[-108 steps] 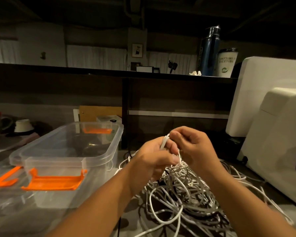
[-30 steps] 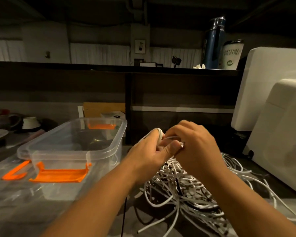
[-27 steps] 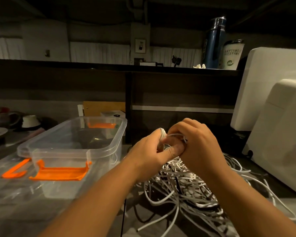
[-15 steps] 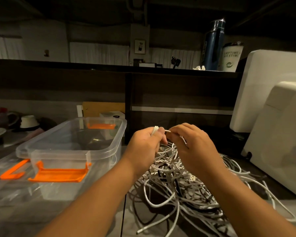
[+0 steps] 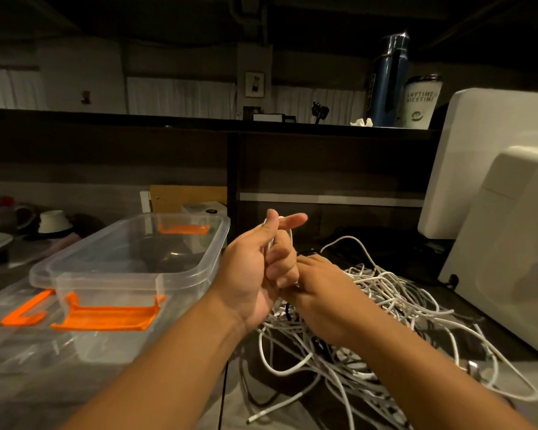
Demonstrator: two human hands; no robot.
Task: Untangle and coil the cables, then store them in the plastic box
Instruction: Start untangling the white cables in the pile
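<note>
While your left hand (image 5: 252,271) pinches the thin white cable loop (image 5: 290,240) just right of the clear plastic box (image 5: 106,279) — likely light, limp, springy — regrip close by; right hand (image 5: 320,293) hold: cannot tell.

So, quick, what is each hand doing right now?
Left hand: fingers curled round a white cable.
Right hand: fingers hidden behind the left one, so its grip cannot be told.
</note>
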